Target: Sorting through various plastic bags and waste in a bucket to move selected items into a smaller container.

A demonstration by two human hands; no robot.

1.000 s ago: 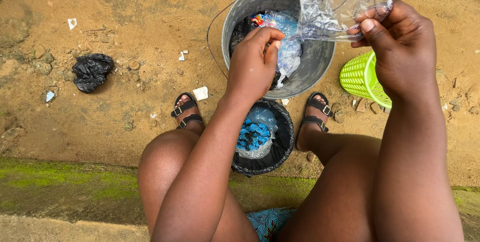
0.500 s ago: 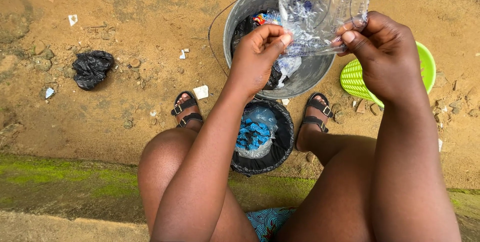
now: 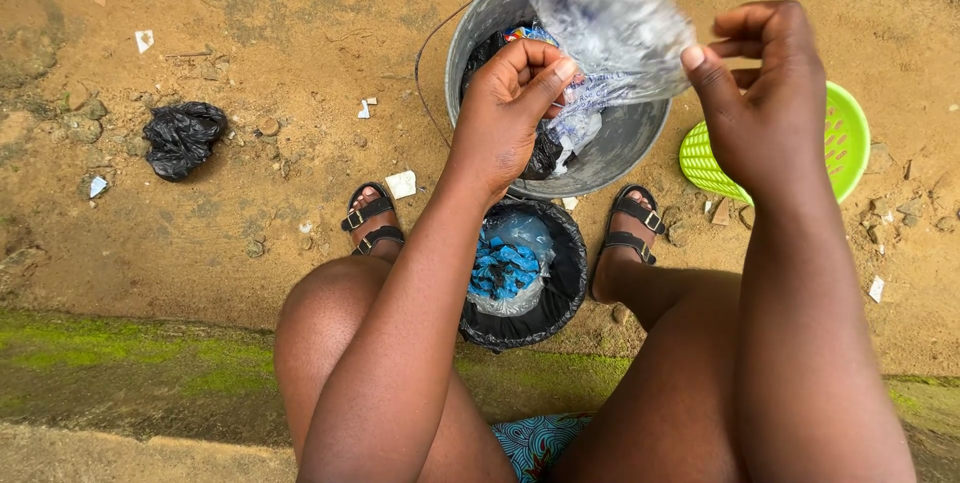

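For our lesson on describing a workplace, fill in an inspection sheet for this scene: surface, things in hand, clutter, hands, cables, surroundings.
Surface: bare sandy ground, with small stones.
Things in hand: clear plastic sachet, blurred, above a grey metal bucket holding more plastic; black-lined container of blue and clear plastic between the sandalled feet.
Clutter: crumpled black bag; white scraps; green plastic basket on its side.
Hands: left hand pinches the sachet's lower edge; right hand is open beside it, contact unclear.
Cables: nothing seen; only the bucket's wire handle.
Surroundings: mossy concrete ledge at the near edge.
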